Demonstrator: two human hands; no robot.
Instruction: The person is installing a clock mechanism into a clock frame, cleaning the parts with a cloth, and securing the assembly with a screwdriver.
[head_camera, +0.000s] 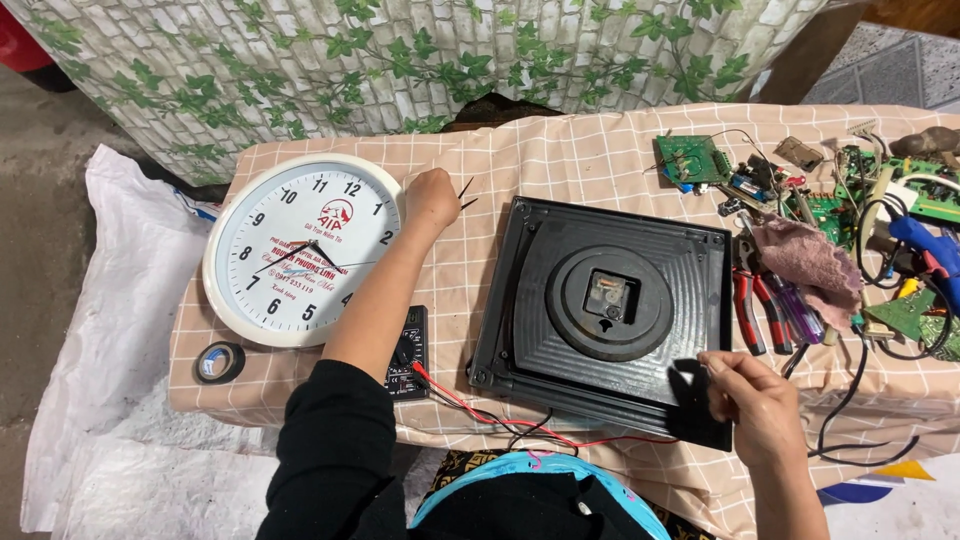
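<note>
A black square clock lies face down on the checked cloth, its movement showing in the round middle. My right hand pinches its near right corner. My left hand is stretched out to the far side, fingers closed around thin black clock hands that stick out to its right. It hovers beside a white round wall clock, which lies face up at the left.
A black multimeter with red and black leads lies under my left forearm. A tape roll sits at the front left. Circuit boards, pliers, a pink rag and cables crowd the right side.
</note>
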